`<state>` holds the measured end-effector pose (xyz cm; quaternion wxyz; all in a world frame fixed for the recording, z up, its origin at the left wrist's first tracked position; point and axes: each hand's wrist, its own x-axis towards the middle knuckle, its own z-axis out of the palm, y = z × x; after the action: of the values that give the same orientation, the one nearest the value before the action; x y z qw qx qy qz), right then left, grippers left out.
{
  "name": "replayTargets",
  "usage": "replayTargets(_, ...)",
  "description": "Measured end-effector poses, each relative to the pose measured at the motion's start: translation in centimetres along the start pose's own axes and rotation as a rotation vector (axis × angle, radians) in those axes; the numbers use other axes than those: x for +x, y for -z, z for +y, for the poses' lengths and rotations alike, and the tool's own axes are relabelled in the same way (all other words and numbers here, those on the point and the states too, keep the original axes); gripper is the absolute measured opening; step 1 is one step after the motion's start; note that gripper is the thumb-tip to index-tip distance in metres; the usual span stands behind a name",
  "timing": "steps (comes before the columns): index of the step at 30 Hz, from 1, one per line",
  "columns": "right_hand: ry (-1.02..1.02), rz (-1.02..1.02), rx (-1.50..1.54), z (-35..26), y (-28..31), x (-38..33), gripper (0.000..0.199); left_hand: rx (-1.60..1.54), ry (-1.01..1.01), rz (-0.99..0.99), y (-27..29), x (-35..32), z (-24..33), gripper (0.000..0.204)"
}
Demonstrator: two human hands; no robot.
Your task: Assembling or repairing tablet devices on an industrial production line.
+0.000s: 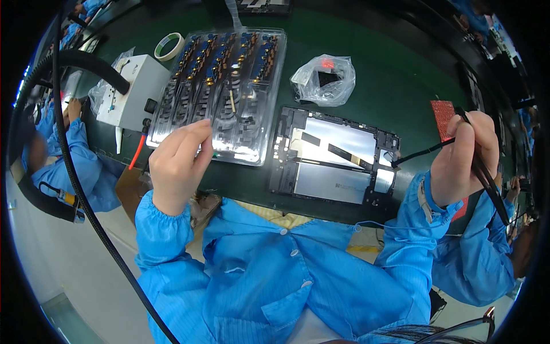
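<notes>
On the green tabletop [384,71] over pale flooring [54,238], a silver-panelled device [329,182] is laid. A tool [427,151] is pinched by the right hand [455,163], the left hand's [179,167] grip unclear.

Anything between left fingers [193,133] — indistinct; dark panel [263,7] — cut by top edge.

Glossy plastic tray [238,153], smooth metallic panel [326,184]
</notes>
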<state>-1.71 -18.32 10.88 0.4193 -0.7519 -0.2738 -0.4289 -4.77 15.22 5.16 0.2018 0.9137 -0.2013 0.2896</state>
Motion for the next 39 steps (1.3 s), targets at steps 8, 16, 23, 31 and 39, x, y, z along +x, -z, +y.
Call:
replayTargets(8, 0.041, -0.036, 0.078, 0.7, 0.8, 0.1, 0.01, 0.196, -0.05, -0.088, -0.5, -3.9, -0.4, 0.017)
replayTargets(16, 0.101, 0.006, -0.086, 0.7, 0.8, 0.2, 0.01, 0.332, -0.182, -0.169, -1.1, -4.6, 0.0, 0.021)
replayTargets(23, -0.053, 0.153, 0.13, 0.2, 0.3, 0.6, 0.012, 0.578, -0.052, -0.37, 0.2, -3.9, 3.4, 0.033)
replayTargets(31, -0.177, -0.017, 0.109, -0.1, -0.4, 0.6, 0.014, -0.05, -0.209, -0.275, -11.1, 2.6, 10.2, 0.043)
replayTargets(39, -0.406, -0.533, -0.189, 3.3, 0.8, -2.3, 0.012, -0.067, -0.137, -0.417, -14.6, 2.4, 10.6, 0.042)
